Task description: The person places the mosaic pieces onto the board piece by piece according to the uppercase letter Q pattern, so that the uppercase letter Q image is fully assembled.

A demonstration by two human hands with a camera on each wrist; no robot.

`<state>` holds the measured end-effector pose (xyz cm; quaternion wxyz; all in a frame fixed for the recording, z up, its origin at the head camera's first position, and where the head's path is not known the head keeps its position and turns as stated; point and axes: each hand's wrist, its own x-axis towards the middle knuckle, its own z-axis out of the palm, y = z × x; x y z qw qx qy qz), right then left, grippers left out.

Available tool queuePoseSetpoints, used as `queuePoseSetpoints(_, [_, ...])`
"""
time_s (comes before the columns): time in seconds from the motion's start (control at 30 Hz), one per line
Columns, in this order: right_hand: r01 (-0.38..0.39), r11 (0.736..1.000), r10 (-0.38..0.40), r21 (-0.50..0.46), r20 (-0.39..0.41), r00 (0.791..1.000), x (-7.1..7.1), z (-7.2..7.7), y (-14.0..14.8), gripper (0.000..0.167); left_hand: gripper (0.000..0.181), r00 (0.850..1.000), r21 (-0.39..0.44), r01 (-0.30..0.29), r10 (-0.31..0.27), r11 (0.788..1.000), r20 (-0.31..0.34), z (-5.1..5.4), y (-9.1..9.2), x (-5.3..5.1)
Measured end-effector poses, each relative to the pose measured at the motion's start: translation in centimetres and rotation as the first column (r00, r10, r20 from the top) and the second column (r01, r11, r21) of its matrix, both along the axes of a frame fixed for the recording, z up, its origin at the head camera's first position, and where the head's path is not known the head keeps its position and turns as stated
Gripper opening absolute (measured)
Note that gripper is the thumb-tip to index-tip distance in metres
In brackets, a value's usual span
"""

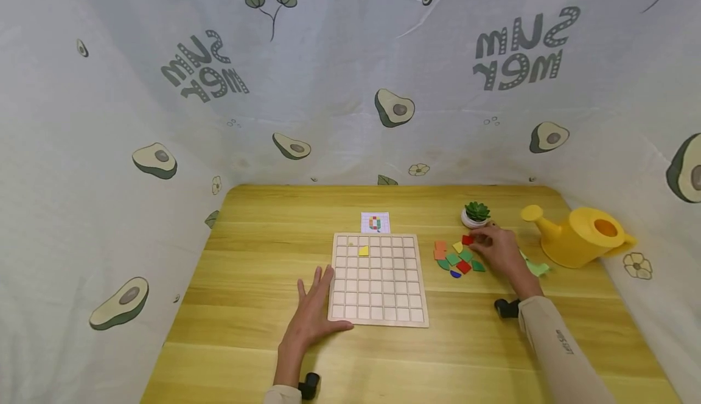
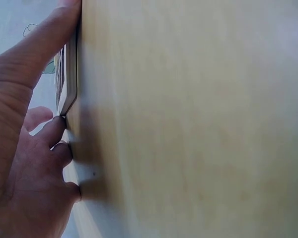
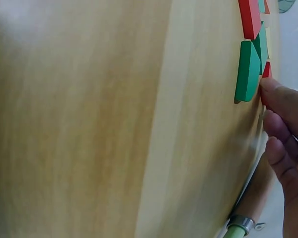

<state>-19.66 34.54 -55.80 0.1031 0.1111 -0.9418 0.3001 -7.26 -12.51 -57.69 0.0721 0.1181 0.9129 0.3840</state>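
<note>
My left hand (image 1: 313,316) is spread at the left near corner of a wooden grid board (image 1: 378,321), its thumb along the near edge and fingers by the left edge; the left wrist view shows the thumb (image 2: 35,47) against the board's side (image 2: 72,69). A yellow piece (image 1: 364,251) lies in the board's upper rows. On the right, my right hand (image 1: 498,250) pinches a red piece (image 3: 265,99) at the table, partly hidden by the thumb. Around it lie green pieces (image 3: 247,72), another red piece (image 1: 463,267), orange pieces (image 1: 440,250) and a blue piece (image 1: 456,274).
A card with a coloured pattern (image 1: 375,222) lies behind the board. At the back right stand a potted succulent (image 1: 476,213) and a yellow watering can (image 1: 580,240). Beyond the right hand lies a tool with a wooden handle (image 3: 256,191), a metal collar and a light green part.
</note>
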Motion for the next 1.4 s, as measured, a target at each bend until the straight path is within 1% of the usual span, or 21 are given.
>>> queuePoseSetpoints(0.2, [0.007,1.0,-0.007,-0.025,0.023,1.0,-0.1,0.06,-0.09,0.024,0.133,1.0,0.006,0.002,-0.002,1.0,-0.016,0.09,-0.06,-0.09])
queuePoseSetpoints(0.37, [0.014,0.999,-0.012,-0.04,0.039,0.999,-0.13,0.03,-0.03,0.025,0.133,1.0,0.003,0.002,-0.002,1.0,-0.014,0.07,-0.03,-0.2])
queuePoseSetpoints(0.57, [0.015,0.999,-0.014,-0.037,0.039,0.999,0.05,0.21,-0.14,0.026,0.134,1.0,0.001,-0.002,0.002,1.0,-0.013,0.09,0.01,-0.18])
queuePoseSetpoints(0.77, [0.015,0.998,-0.012,-0.068,0.036,0.999,0.01,0.18,-0.07,0.026,0.134,1.0,-0.009,-0.001,0.0,1.0,-0.011,0.06,0.02,-0.14])
queuePoseSetpoints(1.03, [0.005,0.994,-0.001,-0.112,0.038,0.999,-0.19,0.11,0.38,0.02,0.133,1.0,-0.002,0.0,-0.001,1.0,-0.023,-0.07,0.04,-0.09])
queuePoseSetpoints(1.1, [0.003,0.994,0.001,-0.112,0.034,0.999,-0.19,0.14,0.48,0.018,0.133,1.0,-0.001,0.001,-0.001,1.0,-0.015,-0.06,0.05,-0.11])
queuePoseSetpoints(1.4, [0.009,0.994,-0.006,-0.111,0.023,1.0,0.02,0.22,0.78,0.011,0.131,1.0,0.004,0.001,-0.001,1.0,-0.017,-0.05,0.05,-0.12])
